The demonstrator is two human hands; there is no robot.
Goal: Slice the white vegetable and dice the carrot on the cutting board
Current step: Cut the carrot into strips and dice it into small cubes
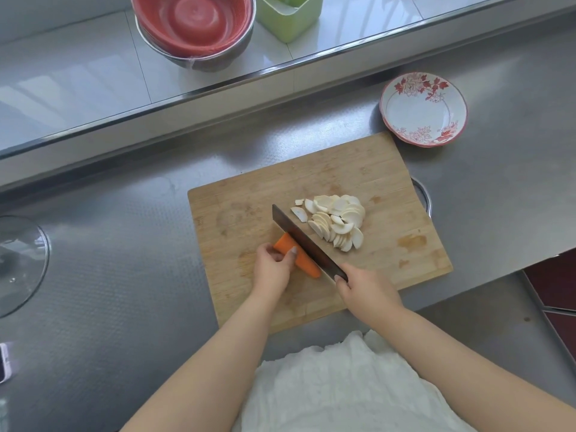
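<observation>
A wooden cutting board [358, 169] lies on the steel counter. A pile of white vegetable slices [335, 221] rests on its middle right. An orange carrot piece [304, 262] lies at the board's lower left, and my left hand [272, 266] presses it down with curled fingers. My right hand [364, 289] grips the handle of a dark cleaver [304, 240]. The blade runs lengthwise along the carrot's right side, edge down, between the carrot and the white slices.
A red-flowered white bowl [424, 109] sits just beyond the board's far right corner. Stacked red and steel bowls [193, 29] and a green container [290, 17] stand on the raised ledge behind. A glass lid [18, 263] lies at the left. The counter's edge drops off at the right.
</observation>
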